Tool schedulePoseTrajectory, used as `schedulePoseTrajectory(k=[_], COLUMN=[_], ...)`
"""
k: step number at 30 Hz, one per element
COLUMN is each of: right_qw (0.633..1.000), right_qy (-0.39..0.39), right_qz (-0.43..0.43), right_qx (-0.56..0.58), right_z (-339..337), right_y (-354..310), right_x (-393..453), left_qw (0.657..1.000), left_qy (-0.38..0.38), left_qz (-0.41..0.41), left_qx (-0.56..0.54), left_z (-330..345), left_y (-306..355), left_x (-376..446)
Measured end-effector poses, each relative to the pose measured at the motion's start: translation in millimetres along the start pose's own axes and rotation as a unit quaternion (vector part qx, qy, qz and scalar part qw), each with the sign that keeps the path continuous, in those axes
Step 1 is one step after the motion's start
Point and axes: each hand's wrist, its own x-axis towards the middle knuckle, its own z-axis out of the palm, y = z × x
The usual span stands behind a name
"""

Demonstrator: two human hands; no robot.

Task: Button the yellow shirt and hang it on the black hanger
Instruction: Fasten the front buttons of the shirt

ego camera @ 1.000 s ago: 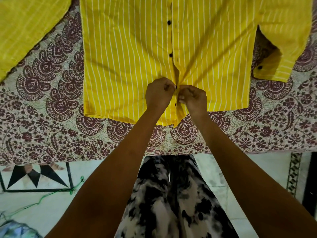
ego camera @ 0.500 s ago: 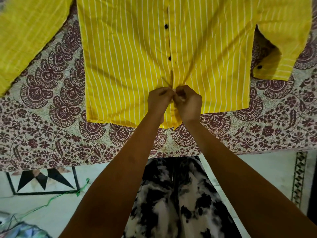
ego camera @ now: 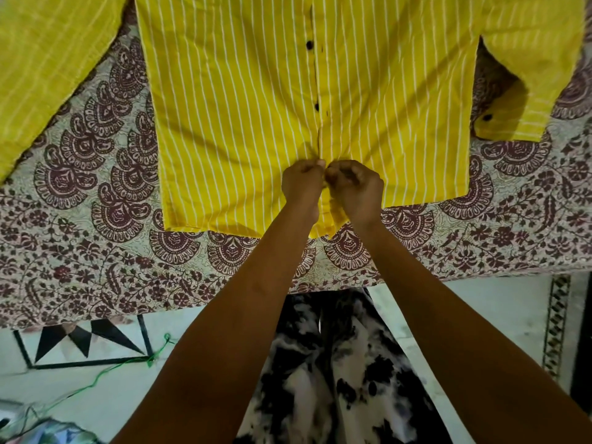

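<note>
The yellow shirt [ego camera: 243, 123], striped in thin white lines, lies flat and front-up on a bed covered by a patterned bedspread [ego camera: 96, 193] in maroon and cream. Its hem is at the near edge and its collar end runs out of the top of the picture, so the upper half of the shirt is cut off. One sleeve [ego camera: 525, 78] lies folded at the right, with a dark cuff button [ego camera: 487, 117] showing; the other sleeve [ego camera: 48, 59] stretches off the far left and is cut by the frame.

Two dark buttons [ego camera: 309, 44] sit along the placket, the nearer one [ego camera: 316, 107] a little above the hands. Both hands meet at the placket near the hem. The left hand [ego camera: 302, 184] has a closed grip, fingers curled and pinching the shirt's front edge; the right hand [ego camera: 357, 185] likewise has a tight, curled grip on the opposite edge, the two touching at the fingertips. The button or buttonhole between them is hidden by the fingers, so whether it is fastened cannot be told. Small folds of cloth radiate from the pinch.

Below the bed's near edge lies a pale floor with a black triangle tile pattern [ego camera: 83, 344] and a green cord [ego camera: 128, 370]. The person's black-and-white printed garment [ego camera: 336, 379] fills the near middle, partly hidden by the forearms.
</note>
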Motion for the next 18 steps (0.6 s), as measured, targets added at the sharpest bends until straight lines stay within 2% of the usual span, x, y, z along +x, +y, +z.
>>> schedulePoseTrajectory(k=[2, 5, 14, 16, 18], right_qw=[0.999, 0.998, 0.998, 0.998, 0.996], right_qy=[-0.029, -0.045, 0.005, 0.001, -0.024], right_qz=[0.024, 0.018, -0.028, 0.008, 0.080], right_qx=[0.013, -0.043, -0.052, -0.058, -0.030], right_z=[-1, 2, 4, 5, 4], right_y=[0, -3, -9, -12, -18], right_x=[3, 8, 0, 5, 10], left_qw=[0.998, 0.989, 0.961, 0.954, 0.951], left_qy=[0.003, 0.016, 0.001, -0.002, -0.005], left_qz=[0.046, 0.103, 0.223, 0.250, 0.269], left_qx=[0.049, 0.106, 0.163, 0.163, 0.152], left_z=[-4, -9, -15, -17, -20], left_y=[-3, -9, -10, -10, -11], left_x=[2, 7, 10, 9, 9])
